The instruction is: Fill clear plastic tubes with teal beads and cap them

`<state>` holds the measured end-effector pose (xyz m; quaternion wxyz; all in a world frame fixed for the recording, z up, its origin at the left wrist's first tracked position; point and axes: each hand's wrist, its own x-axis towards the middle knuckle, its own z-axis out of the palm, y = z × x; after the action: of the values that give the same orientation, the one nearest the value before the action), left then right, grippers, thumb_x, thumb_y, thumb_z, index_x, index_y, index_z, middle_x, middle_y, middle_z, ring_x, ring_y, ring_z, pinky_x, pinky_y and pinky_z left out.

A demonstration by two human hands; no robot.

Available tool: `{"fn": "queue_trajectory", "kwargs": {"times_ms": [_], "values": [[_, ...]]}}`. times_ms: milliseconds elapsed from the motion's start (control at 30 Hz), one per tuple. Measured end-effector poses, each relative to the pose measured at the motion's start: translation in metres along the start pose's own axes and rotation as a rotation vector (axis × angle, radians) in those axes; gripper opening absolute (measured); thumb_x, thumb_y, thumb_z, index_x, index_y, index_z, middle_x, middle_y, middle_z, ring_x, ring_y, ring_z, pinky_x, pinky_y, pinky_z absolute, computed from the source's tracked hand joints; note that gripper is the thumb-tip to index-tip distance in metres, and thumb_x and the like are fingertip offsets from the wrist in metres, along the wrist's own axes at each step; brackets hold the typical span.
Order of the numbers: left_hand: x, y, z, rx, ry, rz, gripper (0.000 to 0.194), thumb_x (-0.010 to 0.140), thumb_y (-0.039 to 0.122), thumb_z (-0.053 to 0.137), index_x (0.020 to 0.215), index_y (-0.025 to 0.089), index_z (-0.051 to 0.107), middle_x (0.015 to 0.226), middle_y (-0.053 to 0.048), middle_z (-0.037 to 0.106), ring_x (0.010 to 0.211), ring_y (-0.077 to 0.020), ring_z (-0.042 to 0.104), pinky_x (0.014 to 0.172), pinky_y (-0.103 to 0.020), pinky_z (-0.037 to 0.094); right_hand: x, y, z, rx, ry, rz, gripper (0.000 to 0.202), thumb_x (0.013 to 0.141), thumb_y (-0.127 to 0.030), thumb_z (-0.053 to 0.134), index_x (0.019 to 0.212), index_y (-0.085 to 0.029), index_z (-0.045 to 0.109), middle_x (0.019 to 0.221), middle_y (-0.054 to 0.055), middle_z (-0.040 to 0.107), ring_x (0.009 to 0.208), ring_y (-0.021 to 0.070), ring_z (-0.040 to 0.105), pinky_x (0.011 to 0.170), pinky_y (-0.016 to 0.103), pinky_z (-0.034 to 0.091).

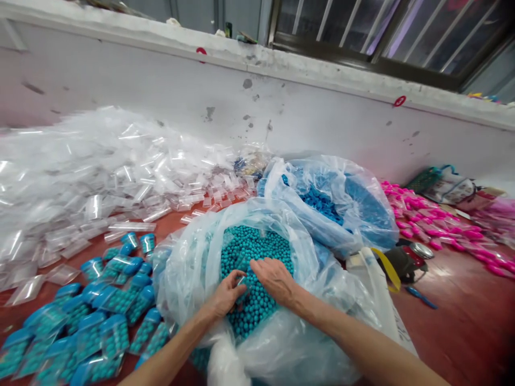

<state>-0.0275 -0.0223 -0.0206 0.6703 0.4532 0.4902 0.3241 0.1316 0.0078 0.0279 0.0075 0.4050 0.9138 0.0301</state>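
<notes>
My left hand (230,294) is closed, thumb and fingers curled round a small clear plastic container (242,280), only partly visible. It is low over a heap of round teal beads (257,244) in a large open translucent plastic bag (193,262). My right hand (277,281) lies at the right of the container, fingers bent and pressed together against the beads. What those fingers grip, if anything, is hidden. Left of the bag, on the red surface, is a pile of clear containers with blue caps (115,297), filled with teal beads.
Empty clear containers (96,166) form a big heap at the left. Behind the beads stands a bag of blue caps (322,203). Pink-capped pieces (426,214) lie at the right, near a blue-handled tool (421,297). A white wall (314,118) closes off the back.
</notes>
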Motion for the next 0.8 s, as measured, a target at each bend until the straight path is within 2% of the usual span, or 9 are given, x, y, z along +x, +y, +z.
{"fn": "queue_trajectory", "kwargs": {"times_ms": [100,167,233,333,433,500,633,800], "values": [[-0.001,0.001,-0.001,-0.026,0.024,-0.013,0.036,0.070,0.044,0.056,0.092,0.019,0.041,0.058,0.010,0.047,0.031,-0.0021,0.037,0.030,-0.016,0.022,-0.004,-0.014,0.008,-0.001,0.076,-0.100,0.024,0.087,-0.008,0.034,0.105,-0.012,0.050,0.083,0.010,0.059,0.077,0.0223,0.054,0.066,0.032,0.041],[-0.002,0.003,-0.004,-0.083,0.013,-0.032,0.037,0.070,0.048,0.056,0.088,0.019,0.042,0.059,0.008,0.050,0.031,-0.0023,0.038,0.030,-0.016,0.020,-0.010,-0.011,0.010,0.064,0.066,-0.123,0.029,0.085,-0.007,0.036,0.113,-0.009,0.047,0.086,0.011,0.059,0.078,0.0217,0.054,0.067,0.031,0.041],[-0.005,0.006,-0.008,-0.154,-0.022,-0.041,0.039,0.069,0.050,0.057,0.086,0.019,0.041,0.062,0.007,0.053,0.034,-0.0026,0.041,0.031,-0.016,0.019,-0.015,-0.002,0.009,0.187,0.015,-0.123,0.028,0.084,-0.007,0.039,0.110,-0.012,0.050,0.086,0.009,0.060,0.078,0.0192,0.054,0.068,0.028,0.042],[-0.008,0.012,-0.010,-0.225,-0.069,-0.034,0.042,0.067,0.049,0.060,0.088,0.019,0.041,0.066,0.005,0.055,0.036,-0.0029,0.043,0.031,-0.016,0.020,-0.018,0.009,0.001,0.363,-0.018,0.014,0.022,0.082,-0.007,0.042,0.097,-0.016,0.055,0.083,0.005,0.060,0.078,0.0161,0.055,0.069,0.025,0.041],[-0.009,0.015,-0.007,-0.224,-0.072,-0.019,0.047,0.064,0.051,0.062,0.091,0.019,0.041,0.068,0.004,0.056,0.036,-0.0033,0.045,0.031,-0.015,0.020,-0.016,0.005,-0.002,0.490,0.079,0.188,0.020,0.081,-0.008,0.044,0.096,-0.017,0.054,0.089,0.005,0.060,0.082,0.0160,0.055,0.074,0.026,0.042],[-0.008,0.014,-0.004,-0.219,-0.059,0.004,0.050,0.063,0.055,0.062,0.091,0.018,0.042,0.066,0.005,0.055,0.036,-0.0035,0.045,0.030,-0.015,0.020,-0.014,-0.005,-0.001,0.549,0.120,0.171,0.020,0.082,-0.010,0.044,0.097,-0.017,0.054,0.092,0.006,0.059,0.085,0.0165,0.054,0.076,0.027,0.042],[-0.007,0.012,-0.003,-0.256,-0.028,0.040,0.053,0.063,0.057,0.061,0.093,0.018,0.043,0.068,0.005,0.053,0.036,-0.0031,0.046,0.030,-0.015,0.021,-0.012,-0.017,0.001,0.675,0.104,0.031,0.024,0.087,-0.012,0.035,0.097,-0.017,0.056,0.090,0.006,0.061,0.083,0.0161,0.054,0.075,0.028,0.043],[-0.005,0.006,-0.004,-0.262,-0.054,0.060,0.057,0.063,0.056,0.062,0.099,0.018,0.042,0.067,0.003,0.057,0.034,-0.0035,0.045,0.029,-0.015,0.021,-0.011,-0.008,-0.004,0.859,0.180,0.240,0.022,0.085,-0.016,0.042,0.092,-0.018,0.063,0.088,0.005,0.065,0.081,0.0155,0.058,0.076,0.027,0.043]]}}
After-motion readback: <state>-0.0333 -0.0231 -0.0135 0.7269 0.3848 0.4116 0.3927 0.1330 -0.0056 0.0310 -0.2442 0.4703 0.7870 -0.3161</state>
